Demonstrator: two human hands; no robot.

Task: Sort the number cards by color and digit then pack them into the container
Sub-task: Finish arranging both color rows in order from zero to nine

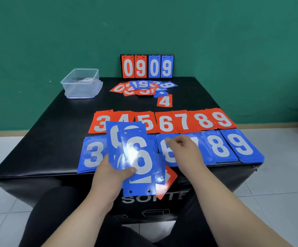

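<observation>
- Number cards (137, 157) should each land squarely on the pile matching their colour and digit; it is worth checking six against nine first.
- Left hand (109, 175) clamps the fanned blue stack above the table's near edge, thumb pressed on top.
- Right hand (184, 150) curls its fingers at the blue 6 pile (164, 157); I cannot tell whether it pinches a card.

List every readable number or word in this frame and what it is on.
"0 9 0 9": flip scoreboard.
"4": lone red card.
"3 4 5 6 7 8 9": red row.
"3", "8", "9": blue row; middle digits covered.
"6": top blue card in the left hand.
"SO..T": black box front, partly covered.
Too overlapped to read: loose pile.
</observation>
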